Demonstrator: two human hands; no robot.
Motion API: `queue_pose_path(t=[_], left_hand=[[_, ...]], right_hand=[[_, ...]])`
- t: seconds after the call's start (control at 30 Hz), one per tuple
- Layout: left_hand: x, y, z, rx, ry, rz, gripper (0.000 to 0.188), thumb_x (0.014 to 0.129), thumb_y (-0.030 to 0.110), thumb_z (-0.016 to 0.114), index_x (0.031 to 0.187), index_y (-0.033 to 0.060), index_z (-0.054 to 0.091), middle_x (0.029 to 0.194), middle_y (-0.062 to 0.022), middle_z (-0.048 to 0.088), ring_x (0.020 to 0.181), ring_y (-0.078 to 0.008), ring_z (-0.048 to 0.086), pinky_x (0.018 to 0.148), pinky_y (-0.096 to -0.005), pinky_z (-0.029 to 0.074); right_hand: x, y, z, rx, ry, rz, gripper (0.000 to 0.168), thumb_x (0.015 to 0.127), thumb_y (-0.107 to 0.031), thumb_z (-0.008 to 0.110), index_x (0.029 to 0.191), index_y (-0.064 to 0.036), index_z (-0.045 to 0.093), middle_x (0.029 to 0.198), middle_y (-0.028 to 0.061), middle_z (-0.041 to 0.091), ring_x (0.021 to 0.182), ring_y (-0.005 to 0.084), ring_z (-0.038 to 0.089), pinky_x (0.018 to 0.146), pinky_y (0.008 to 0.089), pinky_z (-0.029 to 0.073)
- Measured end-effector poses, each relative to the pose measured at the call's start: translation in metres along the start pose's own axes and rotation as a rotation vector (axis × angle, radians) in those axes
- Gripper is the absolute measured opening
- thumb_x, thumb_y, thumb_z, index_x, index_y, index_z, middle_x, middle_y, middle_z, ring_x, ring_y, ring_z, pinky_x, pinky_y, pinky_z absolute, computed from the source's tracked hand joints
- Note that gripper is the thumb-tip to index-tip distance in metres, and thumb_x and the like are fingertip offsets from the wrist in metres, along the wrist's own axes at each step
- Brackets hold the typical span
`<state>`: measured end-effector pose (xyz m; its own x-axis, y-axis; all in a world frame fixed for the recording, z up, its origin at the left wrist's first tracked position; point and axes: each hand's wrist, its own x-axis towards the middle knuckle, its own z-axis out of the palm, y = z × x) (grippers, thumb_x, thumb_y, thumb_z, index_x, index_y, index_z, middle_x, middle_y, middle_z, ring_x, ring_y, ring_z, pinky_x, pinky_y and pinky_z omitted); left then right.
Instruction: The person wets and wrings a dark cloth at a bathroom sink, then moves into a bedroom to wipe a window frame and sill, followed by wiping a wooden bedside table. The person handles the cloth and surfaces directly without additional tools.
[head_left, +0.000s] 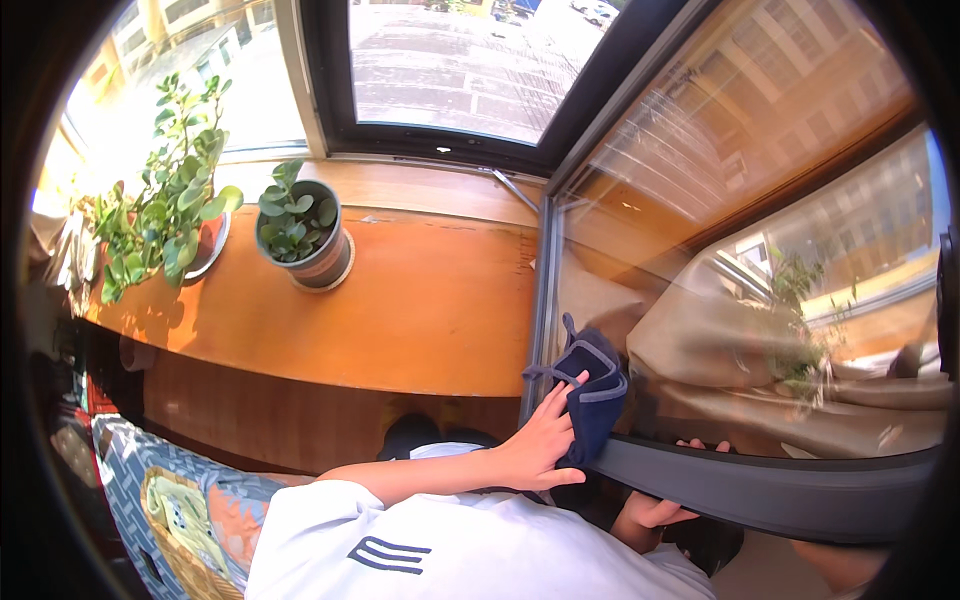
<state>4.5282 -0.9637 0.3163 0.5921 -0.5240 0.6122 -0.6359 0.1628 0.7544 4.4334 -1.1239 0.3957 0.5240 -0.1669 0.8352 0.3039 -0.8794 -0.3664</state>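
Observation:
My left hand (551, 435) lies over a folded navy cloth (596, 397) with grey edging, its fingers spread across the fabric. The cloth rests against the glass pane (675, 300) of an opened window sash, at the corner by its dark grey frame (750, 487). Under the lower rail of that frame my right hand (656, 511) grips the edge, partly hidden by it. Fingertips also show just above the rail, at the glass; whether seen through it or reflected, I cannot tell.
An orange wooden sill (420, 300) carries a potted plant (307, 232) on a woven coaster and a larger leafy plant (180, 187). A metal stay (516, 187) links sash and window frame. Lower left is a patterned blue fabric (127, 480). The pane shows beige fabric and reflected buildings.

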Motion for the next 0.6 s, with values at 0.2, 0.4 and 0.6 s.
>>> queue_pose_path(t=[0.2, 0.4, 0.6], left_hand=[[0.077, -0.008, -0.069, 0.54, -1.26, 0.13, 0.086, 0.078, 0.075, 0.046, 0.123, 0.0017, 0.056, 0.141, -0.0177, 0.04, 0.139, -0.0493, 0.011, 0.107, -0.071, 0.004], [0.083, -0.063, -0.042, 0.165, -0.505, 0.383, 0.084, 0.074, 0.069, 0.056, 0.132, 0.0082, 0.052, 0.147, -0.0141, 0.035, 0.141, -0.0477, 0.009, 0.107, -0.0699, 0.0], [0.183, -0.12, -0.054, 0.065, -0.099, 0.224, 0.08, 0.08, 0.052, 0.06, 0.136, -0.0006, 0.04, 0.146, -0.0244, 0.028, 0.139, -0.0476, 0.012, 0.111, -0.0596, 0.003]], right_hand=[[-0.011, 0.01, 0.0, -0.575, 0.146, -0.194, 0.047, 0.098, -0.03, 0.034, 0.113, 0.009, 0.055, 0.094, 0.0249, 0.065, 0.085, 0.0387, 0.063, 0.076, 0.0471, 0.053], [-0.003, -0.01, 0.013, -0.644, 0.163, -0.109, 0.052, 0.098, -0.034, 0.029, 0.121, 0.009, 0.048, 0.098, 0.0285, 0.063, 0.083, 0.0372, 0.064, 0.073, 0.0426, 0.052], [-0.021, -0.009, 0.03, -0.396, 0.453, 0.142, 0.059, 0.096, -0.041, 0.022, 0.11, 0.006, 0.054, 0.088, 0.022, 0.064, 0.076, 0.0305, 0.063, 0.072, 0.0408, 0.052]])
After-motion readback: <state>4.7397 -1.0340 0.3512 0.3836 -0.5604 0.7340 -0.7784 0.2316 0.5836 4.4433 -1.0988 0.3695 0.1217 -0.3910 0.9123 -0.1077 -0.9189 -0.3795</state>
